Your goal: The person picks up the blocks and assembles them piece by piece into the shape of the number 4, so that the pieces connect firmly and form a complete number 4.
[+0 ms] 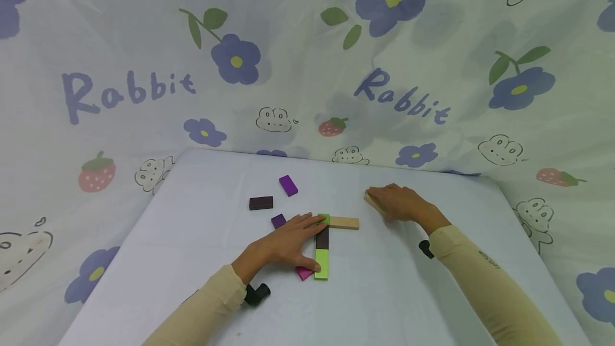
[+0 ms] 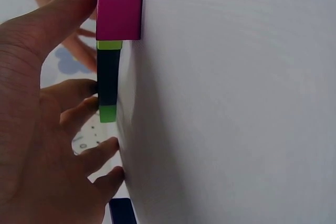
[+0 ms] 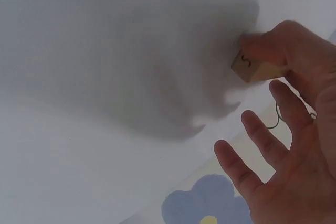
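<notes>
In the head view, my left hand (image 1: 288, 242) spreads over a line of blocks, its thumb tip at the lime block (image 1: 321, 266) and its fingertips at the green block (image 1: 324, 219). A dark block (image 1: 322, 238) lies between those two, end to end. From the green one, a plain wooden block (image 1: 344, 222) extends to the right. My right hand (image 1: 399, 203) pinches another wooden block (image 3: 248, 68) between thumb and index finger, low over the table, the other fingers held apart. Under the left hand, a magenta block (image 1: 303, 273) is partly covered.
Left of the line lie a dark purple block (image 1: 278, 221), partly behind the left hand, and a dark brown block (image 1: 261, 203). Farther back is a purple block (image 1: 288, 185). A patterned curtain (image 1: 298, 84) hangs behind the white table (image 1: 192, 239).
</notes>
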The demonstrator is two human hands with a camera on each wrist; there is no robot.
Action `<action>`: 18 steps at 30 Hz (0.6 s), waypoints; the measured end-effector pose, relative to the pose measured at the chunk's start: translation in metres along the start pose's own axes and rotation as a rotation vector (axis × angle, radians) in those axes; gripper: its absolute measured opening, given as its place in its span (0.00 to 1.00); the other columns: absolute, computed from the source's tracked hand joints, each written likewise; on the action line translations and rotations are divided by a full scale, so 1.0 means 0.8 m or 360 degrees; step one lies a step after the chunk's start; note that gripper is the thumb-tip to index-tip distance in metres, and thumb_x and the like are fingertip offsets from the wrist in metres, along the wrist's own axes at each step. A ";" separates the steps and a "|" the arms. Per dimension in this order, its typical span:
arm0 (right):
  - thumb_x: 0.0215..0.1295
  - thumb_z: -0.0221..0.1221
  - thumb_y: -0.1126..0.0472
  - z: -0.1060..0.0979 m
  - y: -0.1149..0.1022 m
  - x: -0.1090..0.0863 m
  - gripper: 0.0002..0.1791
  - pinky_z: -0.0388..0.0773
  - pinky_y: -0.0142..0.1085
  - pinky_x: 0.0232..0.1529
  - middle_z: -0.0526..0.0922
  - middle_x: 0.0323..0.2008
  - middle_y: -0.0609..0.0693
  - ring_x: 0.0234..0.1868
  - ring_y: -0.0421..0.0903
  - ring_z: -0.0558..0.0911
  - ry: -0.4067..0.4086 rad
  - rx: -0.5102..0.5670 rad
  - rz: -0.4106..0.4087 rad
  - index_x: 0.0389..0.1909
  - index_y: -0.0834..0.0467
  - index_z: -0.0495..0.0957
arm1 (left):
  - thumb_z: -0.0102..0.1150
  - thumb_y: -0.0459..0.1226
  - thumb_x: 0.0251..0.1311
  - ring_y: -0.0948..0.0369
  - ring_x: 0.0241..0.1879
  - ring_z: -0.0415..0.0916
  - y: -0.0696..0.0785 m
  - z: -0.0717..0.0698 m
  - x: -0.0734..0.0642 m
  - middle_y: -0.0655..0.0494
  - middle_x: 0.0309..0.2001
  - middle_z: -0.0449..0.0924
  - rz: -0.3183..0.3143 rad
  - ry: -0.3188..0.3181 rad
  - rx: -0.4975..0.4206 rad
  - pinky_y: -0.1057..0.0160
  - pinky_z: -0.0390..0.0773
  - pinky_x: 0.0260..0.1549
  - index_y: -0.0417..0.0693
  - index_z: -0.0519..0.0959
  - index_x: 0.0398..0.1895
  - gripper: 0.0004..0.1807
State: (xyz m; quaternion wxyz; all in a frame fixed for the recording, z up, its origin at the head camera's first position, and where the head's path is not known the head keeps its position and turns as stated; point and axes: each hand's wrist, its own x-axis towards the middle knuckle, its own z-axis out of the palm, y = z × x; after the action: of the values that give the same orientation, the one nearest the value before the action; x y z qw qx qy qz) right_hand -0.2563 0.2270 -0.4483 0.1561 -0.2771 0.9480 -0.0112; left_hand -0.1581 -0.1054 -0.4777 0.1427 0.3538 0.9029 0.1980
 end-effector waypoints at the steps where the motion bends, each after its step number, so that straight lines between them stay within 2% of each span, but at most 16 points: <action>1: 0.52 0.76 0.62 -0.001 0.000 0.000 0.50 0.71 0.64 0.60 0.71 0.70 0.54 0.68 0.63 0.69 0.0003 0.0017 0.0015 0.76 0.55 0.62 | 0.69 0.63 0.53 0.49 0.79 0.45 0.000 0.000 0.000 0.55 0.80 0.52 0.0001 0.0002 0.0000 0.50 0.46 0.76 0.52 0.59 0.79 0.54; 6: 0.53 0.76 0.58 -0.004 0.001 0.002 0.47 0.72 0.63 0.60 0.72 0.69 0.56 0.66 0.62 0.71 0.0026 0.0074 0.0040 0.74 0.57 0.66 | 0.69 0.63 0.53 0.48 0.79 0.45 -0.001 0.000 0.000 0.54 0.80 0.52 0.0013 0.0010 0.0000 0.50 0.47 0.76 0.51 0.60 0.79 0.54; 13: 0.53 0.74 0.47 -0.004 0.003 0.004 0.45 0.75 0.59 0.57 0.75 0.65 0.58 0.59 0.58 0.76 0.0056 0.0089 0.0080 0.70 0.59 0.70 | 0.69 0.63 0.53 0.48 0.79 0.45 0.000 -0.001 -0.001 0.54 0.80 0.52 0.0021 0.0011 -0.0018 0.49 0.46 0.76 0.51 0.60 0.79 0.54; 18: 0.53 0.74 0.43 -0.003 0.000 0.003 0.48 0.73 0.61 0.59 0.73 0.68 0.59 0.62 0.60 0.75 0.0049 0.0155 0.0103 0.71 0.59 0.69 | 0.69 0.63 0.53 0.47 0.78 0.45 0.000 0.000 -0.001 0.54 0.80 0.52 0.0030 0.0017 -0.0026 0.49 0.46 0.76 0.51 0.60 0.79 0.54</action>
State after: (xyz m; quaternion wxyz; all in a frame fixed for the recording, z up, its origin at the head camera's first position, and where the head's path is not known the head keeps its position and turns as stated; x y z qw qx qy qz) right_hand -0.2594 0.2257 -0.4468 0.1551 -0.2381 0.9571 -0.0566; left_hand -0.1577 -0.1060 -0.4777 0.1388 0.3601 0.8986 0.2085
